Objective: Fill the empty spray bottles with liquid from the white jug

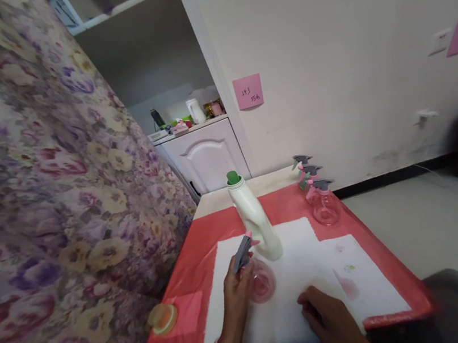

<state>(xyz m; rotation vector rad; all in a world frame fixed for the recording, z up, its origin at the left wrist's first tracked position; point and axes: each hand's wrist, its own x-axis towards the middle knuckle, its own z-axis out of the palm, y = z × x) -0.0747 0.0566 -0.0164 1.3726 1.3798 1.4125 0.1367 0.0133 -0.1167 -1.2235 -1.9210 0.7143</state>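
The left hand (235,290) grips a round, clear-pink plastic spray bottle (263,283), neck hidden; right hand (328,316) curled, contents unclear.

We log 1 spray btl (263,283): transp. pink, rounded body, grey trigger head (242,254) w/ pink parts. We hold it near the head in our L hand (238,286), over white cloth (299,270), beside white btl (258,221). Fill lvl: can't tell.

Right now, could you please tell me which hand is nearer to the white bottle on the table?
Left. The left hand holds a pink spray bottle just in front of the white bottle. The right hand is farther off, over the white cloth, nearer the camera.
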